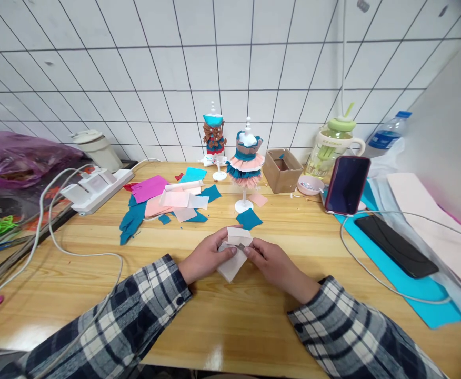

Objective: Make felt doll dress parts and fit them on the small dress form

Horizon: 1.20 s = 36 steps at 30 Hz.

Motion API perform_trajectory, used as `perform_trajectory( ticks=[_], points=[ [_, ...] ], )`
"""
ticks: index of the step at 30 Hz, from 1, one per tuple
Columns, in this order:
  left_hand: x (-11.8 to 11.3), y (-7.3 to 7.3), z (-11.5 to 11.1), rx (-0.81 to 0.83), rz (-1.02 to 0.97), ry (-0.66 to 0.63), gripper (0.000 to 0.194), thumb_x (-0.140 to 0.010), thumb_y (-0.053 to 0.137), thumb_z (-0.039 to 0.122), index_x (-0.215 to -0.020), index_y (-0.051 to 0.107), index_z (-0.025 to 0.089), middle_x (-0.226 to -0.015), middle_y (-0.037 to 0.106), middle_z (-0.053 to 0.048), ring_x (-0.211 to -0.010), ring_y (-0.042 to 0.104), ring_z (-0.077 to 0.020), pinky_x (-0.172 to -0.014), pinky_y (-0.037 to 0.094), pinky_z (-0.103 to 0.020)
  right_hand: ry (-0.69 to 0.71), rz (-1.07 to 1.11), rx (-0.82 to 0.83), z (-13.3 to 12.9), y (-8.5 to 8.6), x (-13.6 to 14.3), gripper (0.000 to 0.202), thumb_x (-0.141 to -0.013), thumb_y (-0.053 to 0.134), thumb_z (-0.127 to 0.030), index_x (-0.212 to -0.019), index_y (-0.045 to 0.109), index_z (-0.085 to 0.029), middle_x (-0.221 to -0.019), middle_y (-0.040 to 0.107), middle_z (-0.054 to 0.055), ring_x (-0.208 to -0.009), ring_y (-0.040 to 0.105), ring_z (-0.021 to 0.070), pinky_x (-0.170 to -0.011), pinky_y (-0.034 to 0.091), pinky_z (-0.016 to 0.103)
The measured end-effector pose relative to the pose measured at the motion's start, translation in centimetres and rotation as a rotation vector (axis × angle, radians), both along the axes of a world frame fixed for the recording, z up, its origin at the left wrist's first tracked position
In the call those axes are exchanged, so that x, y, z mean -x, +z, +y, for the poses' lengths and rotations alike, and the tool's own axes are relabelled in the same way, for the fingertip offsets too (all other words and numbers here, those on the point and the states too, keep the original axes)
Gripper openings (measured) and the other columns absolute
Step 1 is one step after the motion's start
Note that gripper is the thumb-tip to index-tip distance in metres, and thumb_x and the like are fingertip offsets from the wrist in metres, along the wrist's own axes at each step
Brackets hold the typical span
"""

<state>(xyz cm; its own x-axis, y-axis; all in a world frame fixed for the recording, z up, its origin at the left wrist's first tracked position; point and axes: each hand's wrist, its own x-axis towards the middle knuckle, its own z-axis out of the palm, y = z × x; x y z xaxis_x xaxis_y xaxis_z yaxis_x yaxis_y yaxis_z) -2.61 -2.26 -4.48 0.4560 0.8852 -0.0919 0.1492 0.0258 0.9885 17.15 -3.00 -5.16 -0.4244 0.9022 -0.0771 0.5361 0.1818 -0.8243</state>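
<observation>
Over the middle of the wooden table, my left hand (211,253) and my right hand (270,261) pinch a small sheet of whitish crepe paper (230,267) between them. The paper's upper part is folded over, and both thumbs press on its front. Just beyond my hands lies a teal paper square (249,218). Behind it stands a miniature dress form (246,164) on a white base, dressed in ruffled teal and peach paper. A second dress form (214,137), in brown, red and light blue, is farther back by the wall.
Pink, peach and teal paper scraps (167,202) lie left of centre. A cardboard box (281,171), a pink dish (310,185), a propped phone (348,185) and a flat black phone (396,246) sit to the right. A power strip (98,190) with trailing cables is at left.
</observation>
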Motion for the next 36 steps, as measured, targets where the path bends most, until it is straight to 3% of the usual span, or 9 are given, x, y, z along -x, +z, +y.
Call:
perform_trajectory(
  ticks=[5, 10, 14, 20, 25, 30, 36],
  points=[
    [-0.02, -0.21, 0.25, -0.067, 0.047, 0.12, 0.035, -0.082, 0.061, 0.037, -0.109, 0.05, 0.019, -0.083, 0.059, 0.0, -0.073, 0.055, -0.0136, -0.063, 0.043, -0.023, -0.054, 0.006, 0.006, 0.21, -0.19, 0.0, 0.029, -0.092, 0.04, -0.043, -0.081, 0.053, -0.02, -0.078, 0.062, 0.001, -0.071, 0.054, 0.0156, -0.062, 0.035, 0.026],
    [-0.12, 0.03, 0.19, -0.067, 0.053, 0.132, 0.027, -0.085, 0.054, 0.042, -0.091, 0.057, 0.016, -0.08, 0.059, 0.0, -0.071, 0.052, -0.013, -0.062, 0.042, -0.022, -0.039, 0.041, -0.001, 0.16, -0.08, -0.03, 0.034, -0.094, 0.035, -0.044, -0.075, 0.05, -0.021, -0.072, 0.059, 0.0, -0.068, 0.053, 0.0146, -0.06, 0.035, 0.025],
    [-0.17, -0.08, 0.15, 0.006, 0.004, 0.131, 0.028, -0.084, 0.055, 0.042, -0.092, 0.056, 0.016, -0.081, 0.062, -0.001, -0.069, 0.055, -0.0133, -0.06, 0.043, -0.023, -0.026, 0.05, 0.005, 0.02, 0.15, -0.1, 0.038, -0.095, 0.03, -0.045, -0.072, 0.048, -0.021, -0.063, 0.055, -0.002, -0.063, 0.051, 0.0137, -0.06, 0.035, 0.024],
    [-0.2, -0.18, 0.2, 0.031, -0.092, 0.106, 0.031, -0.081, 0.063, 0.035, -0.103, 0.053, 0.016, -0.093, 0.066, -0.005, -0.084, 0.062, -0.0176, -0.071, 0.048, -0.027, -0.008, 0.046, 0.012, 0.13, 0.34, -0.2, 0.037, -0.094, 0.034, -0.045, -0.074, 0.052, -0.02, -0.064, 0.055, -0.001, -0.062, 0.05, 0.0135, -0.058, 0.035, 0.024],
    [-0.16, -0.3, 0.16, -0.011, -0.036, 0.075, 0.033, -0.077, 0.066, 0.034, -0.102, 0.058, 0.014, -0.098, 0.068, -0.007, -0.092, 0.062, -0.022, -0.079, 0.048, -0.032, 0.007, 0.044, 0.012, 0.08, 0.6, -0.16, 0.038, -0.093, 0.036, -0.045, -0.075, 0.057, -0.019, -0.068, 0.058, 0.0, -0.064, 0.05, 0.0135, -0.056, 0.034, 0.023],
    [0.01, -0.35, 0.19, -0.088, 0.052, 0.042, 0.036, -0.081, 0.062, 0.033, -0.111, 0.061, 0.014, -0.107, 0.068, -0.008, -0.097, 0.062, -0.0238, -0.084, 0.048, -0.034, 0.005, 0.071, 0.015, 0.14, 0.77, -0.21, 0.034, -0.092, 0.041, -0.044, -0.096, 0.065, -0.02, -0.074, 0.061, -0.001, -0.067, 0.051, 0.0136, -0.059, 0.036, 0.023],
    [0.04, -0.25, 0.17, -0.142, 0.103, 0.017, 0.036, -0.082, 0.061, 0.032, -0.112, 0.064, 0.014, -0.111, 0.068, -0.009, -0.1, 0.061, -0.0253, -0.087, 0.047, -0.036, -0.006, 0.041, 0.002, 0.29, 0.64, -0.26, 0.031, -0.089, 0.046, -0.042, -0.094, 0.067, -0.019, -0.073, 0.062, -0.001, -0.064, 0.051, 0.0129, -0.057, 0.034, 0.023]
  ],
)
